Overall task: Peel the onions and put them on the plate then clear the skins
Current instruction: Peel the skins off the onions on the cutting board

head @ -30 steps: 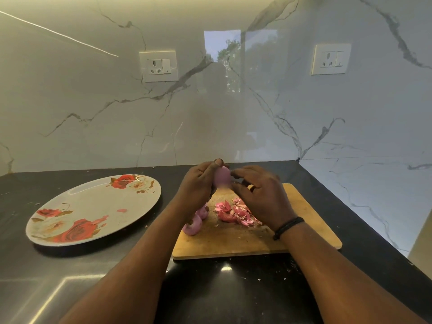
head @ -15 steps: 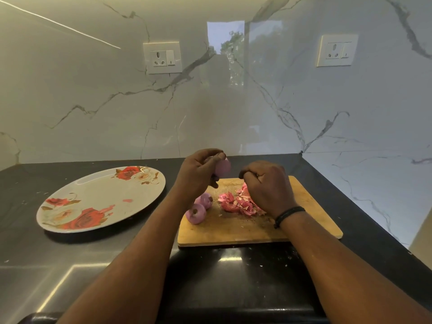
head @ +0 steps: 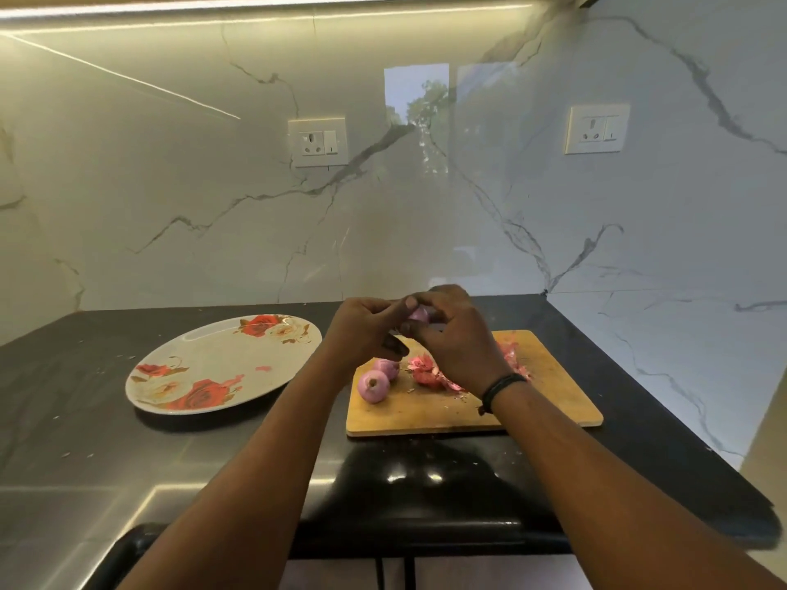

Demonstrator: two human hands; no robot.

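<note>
A: Over the cutting board (head: pixel 549 402) we've got 1 onion (head: pixel 419 315), left hand (head: pixel 362 330) & right hand (head: pixel 458 334) both curled round it.

B: Prob. light, smooth, slippery. We pinch the thin skin at the tip. 2 peeled onions (head: pixel 379 379) wait on the board, plate (head: pixel 204 355) has none.

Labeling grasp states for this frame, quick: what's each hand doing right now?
Left hand: closed, holding the onion above the cutting board.
Right hand: closed, fingers curled on the same onion.
</note>
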